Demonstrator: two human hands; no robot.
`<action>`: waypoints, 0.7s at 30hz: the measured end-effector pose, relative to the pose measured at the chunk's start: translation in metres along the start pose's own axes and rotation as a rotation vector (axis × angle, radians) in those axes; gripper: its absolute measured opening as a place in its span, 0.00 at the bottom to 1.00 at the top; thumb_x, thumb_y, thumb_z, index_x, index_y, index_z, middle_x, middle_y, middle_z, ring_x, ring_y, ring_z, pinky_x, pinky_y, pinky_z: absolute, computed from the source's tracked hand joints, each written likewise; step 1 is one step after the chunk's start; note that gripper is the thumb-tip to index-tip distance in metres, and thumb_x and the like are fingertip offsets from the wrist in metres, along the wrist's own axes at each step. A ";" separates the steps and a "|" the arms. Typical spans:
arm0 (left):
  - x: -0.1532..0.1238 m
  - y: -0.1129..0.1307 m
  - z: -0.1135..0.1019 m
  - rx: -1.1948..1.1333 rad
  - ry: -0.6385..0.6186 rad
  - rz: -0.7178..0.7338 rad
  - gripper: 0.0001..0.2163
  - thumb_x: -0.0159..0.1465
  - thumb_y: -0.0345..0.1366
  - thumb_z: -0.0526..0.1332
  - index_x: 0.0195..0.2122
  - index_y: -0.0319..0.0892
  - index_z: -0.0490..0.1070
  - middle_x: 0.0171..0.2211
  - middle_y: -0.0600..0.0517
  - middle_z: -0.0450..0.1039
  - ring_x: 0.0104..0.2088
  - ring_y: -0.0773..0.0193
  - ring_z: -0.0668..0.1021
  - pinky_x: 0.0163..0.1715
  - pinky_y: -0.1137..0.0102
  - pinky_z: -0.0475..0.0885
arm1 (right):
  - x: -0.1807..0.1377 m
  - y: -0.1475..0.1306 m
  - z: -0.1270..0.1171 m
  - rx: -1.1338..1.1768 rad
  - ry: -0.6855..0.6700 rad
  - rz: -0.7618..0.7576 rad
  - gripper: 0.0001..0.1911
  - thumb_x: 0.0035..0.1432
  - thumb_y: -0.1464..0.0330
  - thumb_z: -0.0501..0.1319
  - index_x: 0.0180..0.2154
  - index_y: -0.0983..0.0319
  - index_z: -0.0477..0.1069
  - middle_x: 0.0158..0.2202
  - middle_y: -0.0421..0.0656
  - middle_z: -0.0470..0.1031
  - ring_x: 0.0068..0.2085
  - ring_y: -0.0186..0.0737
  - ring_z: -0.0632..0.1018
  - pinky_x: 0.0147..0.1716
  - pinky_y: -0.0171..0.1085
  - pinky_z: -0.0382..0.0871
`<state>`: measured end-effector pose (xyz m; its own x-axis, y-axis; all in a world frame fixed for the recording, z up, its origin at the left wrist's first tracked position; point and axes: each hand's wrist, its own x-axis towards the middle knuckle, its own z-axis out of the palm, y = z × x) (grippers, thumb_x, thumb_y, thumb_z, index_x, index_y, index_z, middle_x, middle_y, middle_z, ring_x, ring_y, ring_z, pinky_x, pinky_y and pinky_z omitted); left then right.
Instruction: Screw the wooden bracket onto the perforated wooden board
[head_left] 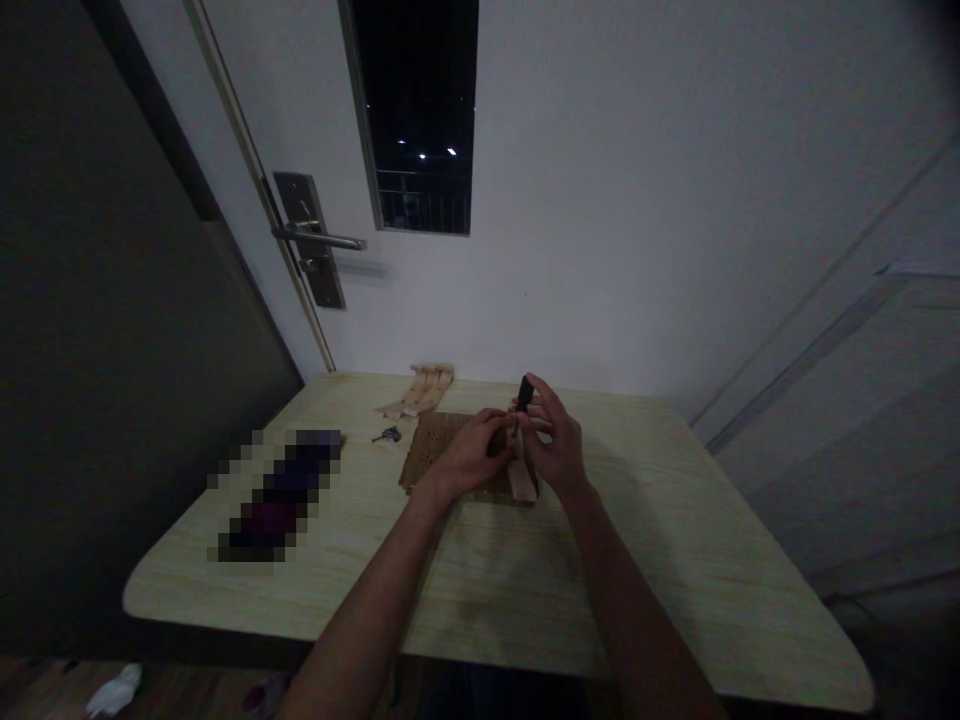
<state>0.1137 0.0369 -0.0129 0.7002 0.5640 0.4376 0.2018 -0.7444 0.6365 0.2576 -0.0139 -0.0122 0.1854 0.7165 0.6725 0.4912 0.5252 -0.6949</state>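
My right hand (555,440) is closed around a screwdriver (525,394), its black handle pointing up and its thin shaft running down to a pale wooden piece (522,482). My left hand (474,452) is closed on the far part of that wooden piece, fingers bent; its exact grip is partly hidden. The wooden piece lies along the right side of a brown perforated board (427,450) on the table. Where the screwdriver's tip meets the wood is too small and dark to make out.
Several joined pale wooden strips (427,388) lie at the table's back edge. A small heap of dark metal bits (388,435) sits left of the board. A blurred-out dark object (289,495) rests on the left of the table (675,560). Behind stands a white door with a handle (322,238).
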 end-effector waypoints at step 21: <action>0.000 -0.001 0.001 0.006 0.003 -0.015 0.16 0.58 0.32 0.60 0.49 0.41 0.68 0.50 0.45 0.68 0.50 0.57 0.71 0.54 0.61 0.66 | -0.001 0.004 0.000 -0.066 0.071 -0.041 0.24 0.59 0.64 0.57 0.57 0.52 0.59 0.52 0.47 0.70 0.40 0.39 0.78 0.32 0.38 0.78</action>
<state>0.1141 0.0374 -0.0143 0.6951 0.5760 0.4301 0.2165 -0.7383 0.6388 0.2597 -0.0126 -0.0155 0.2227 0.6596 0.7178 0.5542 0.5201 -0.6499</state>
